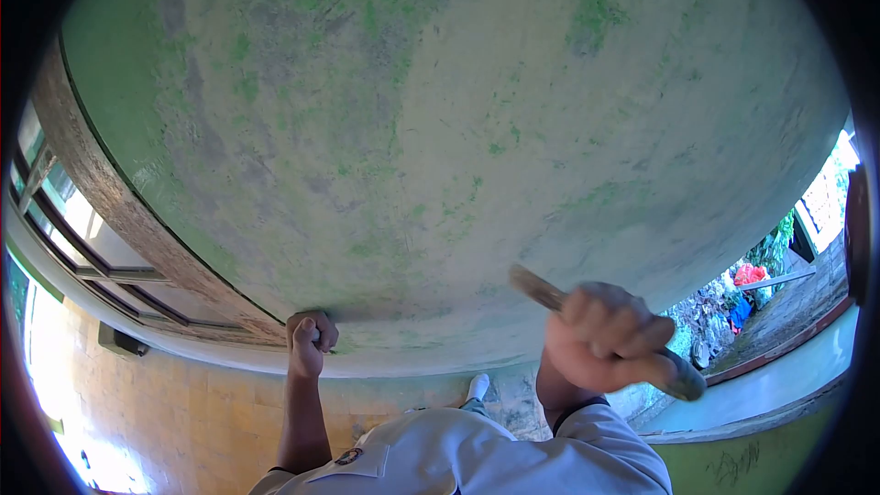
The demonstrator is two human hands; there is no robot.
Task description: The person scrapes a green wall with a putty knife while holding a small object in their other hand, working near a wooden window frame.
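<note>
My left hand (310, 341) is closed in a fist close against the lower part of the wall (440, 156), near the wooden frame. A small greyish end shows between its fingers, but the rest of what it grips is hidden. My right hand (605, 339) is raised in front of the wall at the right, its fingers wrapped round a wooden stick (539, 288). The stick's pale end points up and left; its darker, rounded end sticks out below the hand. Slight blur softens this hand. Green paint lies in worn patches over the pale wall.
A wooden window frame (137, 188) with glass panes borders the wall on the left. Yellowish tiles (220, 403) cover the floor, and my foot (478, 387) shows below. An opening at right reveals plants, a red item (750, 274) and a ledge (761, 394).
</note>
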